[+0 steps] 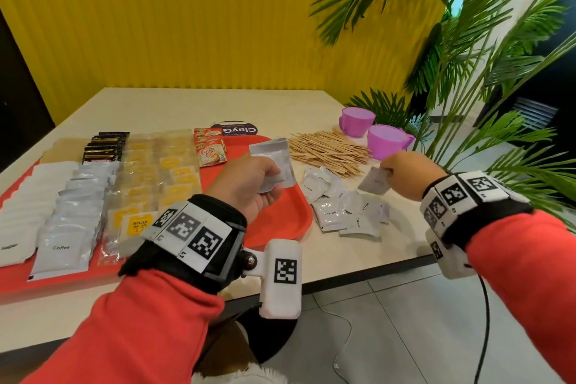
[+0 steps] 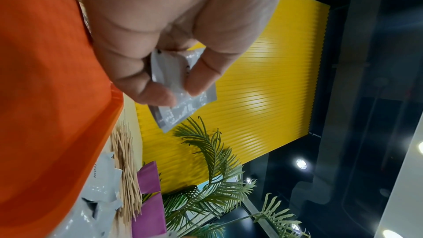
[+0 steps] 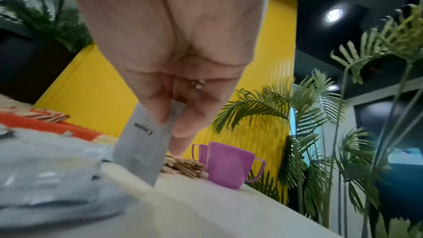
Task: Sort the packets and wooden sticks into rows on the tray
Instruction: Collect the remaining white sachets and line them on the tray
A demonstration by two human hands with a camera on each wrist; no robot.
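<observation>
My left hand point(image 1: 249, 181) hovers over the right end of the red tray point(image 1: 280, 218) and grips a small stack of silver cream packets point(image 1: 274, 165), seen close between thumb and fingers in the left wrist view point(image 2: 181, 97). My right hand point(image 1: 408, 174) pinches one silver cream packet point(image 1: 375, 181) by its top edge, lifted just above the table point(image 3: 142, 149). A loose pile of cream packets point(image 1: 346, 209) lies on the table right of the tray. Behind it lies a heap of wooden sticks point(image 1: 327, 151).
Rows of white, silver coffee, yellow, black and Coffee-mate packets point(image 1: 93, 190) fill the tray's left and middle. Two purple cups point(image 1: 386, 140) stand behind the sticks at the table's right edge. Palm fronds point(image 1: 467, 72) hang over that corner. A dark round sign point(image 1: 237, 129) lies behind the tray.
</observation>
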